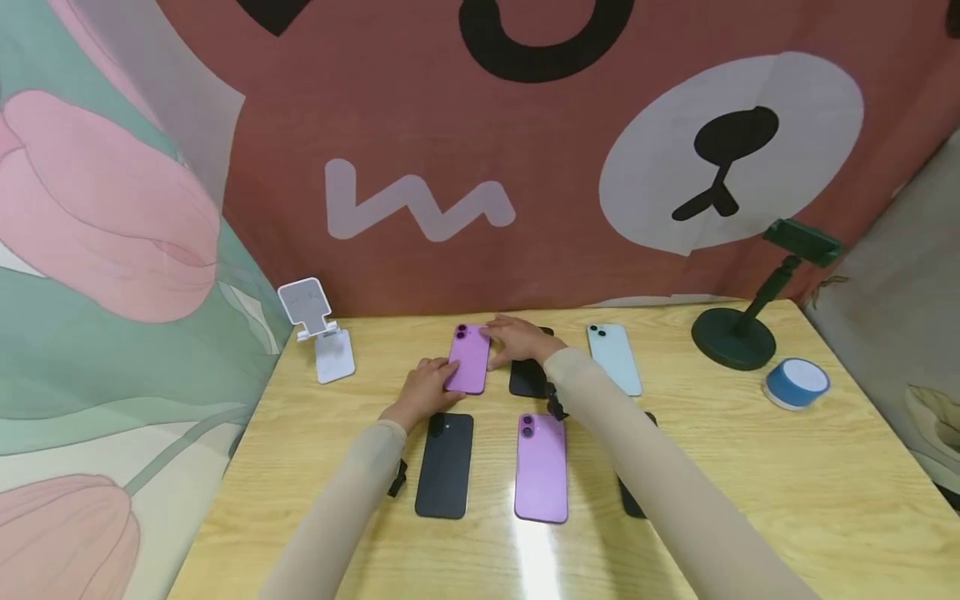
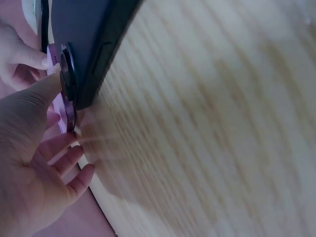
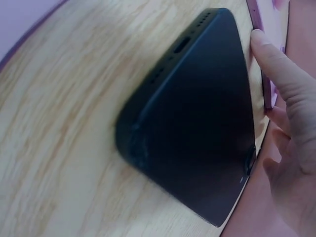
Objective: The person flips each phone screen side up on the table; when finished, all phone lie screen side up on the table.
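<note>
Showing dark lenses (image 1: 461,332), far purple phone (image 1: 470,360)

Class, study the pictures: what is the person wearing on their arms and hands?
Cream-coloured long sleeves cover both arms to the wrists. A small black object shows by each cuff, too small to identify. The left hand and right hand are ungloved.

You can read no text, label, brand or number in any of the three views — the white zigzag (image 1: 424,208) on the reddish backdrop (image 1: 555,175) gives you no legible letter or sign.
</note>
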{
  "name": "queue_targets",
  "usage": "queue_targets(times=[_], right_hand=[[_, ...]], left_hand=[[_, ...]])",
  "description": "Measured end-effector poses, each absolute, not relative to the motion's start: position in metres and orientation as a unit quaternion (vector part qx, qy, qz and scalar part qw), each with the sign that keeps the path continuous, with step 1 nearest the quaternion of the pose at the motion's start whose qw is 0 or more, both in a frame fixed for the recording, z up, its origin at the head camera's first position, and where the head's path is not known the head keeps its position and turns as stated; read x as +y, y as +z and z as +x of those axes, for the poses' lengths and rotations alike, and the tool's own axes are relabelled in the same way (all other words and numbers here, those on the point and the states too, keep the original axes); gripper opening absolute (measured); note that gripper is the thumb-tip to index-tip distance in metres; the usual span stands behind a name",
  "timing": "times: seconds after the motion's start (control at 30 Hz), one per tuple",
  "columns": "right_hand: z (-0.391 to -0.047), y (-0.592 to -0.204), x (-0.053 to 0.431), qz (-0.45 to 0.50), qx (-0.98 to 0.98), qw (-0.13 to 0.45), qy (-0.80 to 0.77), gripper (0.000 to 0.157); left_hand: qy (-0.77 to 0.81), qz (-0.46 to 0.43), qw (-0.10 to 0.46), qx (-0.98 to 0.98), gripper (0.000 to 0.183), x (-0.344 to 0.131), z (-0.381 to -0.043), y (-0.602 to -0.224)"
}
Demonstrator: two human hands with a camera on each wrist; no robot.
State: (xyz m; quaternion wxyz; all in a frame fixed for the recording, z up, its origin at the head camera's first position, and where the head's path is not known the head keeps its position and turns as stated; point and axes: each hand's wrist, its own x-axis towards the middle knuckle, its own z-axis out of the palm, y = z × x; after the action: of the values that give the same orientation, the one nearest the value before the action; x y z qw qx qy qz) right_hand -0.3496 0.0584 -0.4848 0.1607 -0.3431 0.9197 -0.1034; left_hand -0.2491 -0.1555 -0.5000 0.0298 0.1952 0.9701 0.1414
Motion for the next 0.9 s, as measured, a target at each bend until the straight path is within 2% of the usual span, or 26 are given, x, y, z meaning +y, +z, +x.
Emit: queue_targets(times=[0.33,0.73,0.9], right_hand=[[-0.349,-0.483,0.052,-0.32,0.917,0.207,-0.114,0.087],[-0.352,-0.48,0.056,-0.313,0.916,0.207,-0.142,0.091],[-0.352,-0.487,0.057,-0.318,0.911,0.202,-0.169,0.092]], left_hand=[[0.143,0.194,0.031,0.97,0.07,-0.157,-0.25,-0.501],[0.173,0.21,0.02,0.962,0.072,-0.15,-0.253,-0.5],[0.182,0.204,0.039,0.961,0.073,-0.15,-0.252,-0.499]])
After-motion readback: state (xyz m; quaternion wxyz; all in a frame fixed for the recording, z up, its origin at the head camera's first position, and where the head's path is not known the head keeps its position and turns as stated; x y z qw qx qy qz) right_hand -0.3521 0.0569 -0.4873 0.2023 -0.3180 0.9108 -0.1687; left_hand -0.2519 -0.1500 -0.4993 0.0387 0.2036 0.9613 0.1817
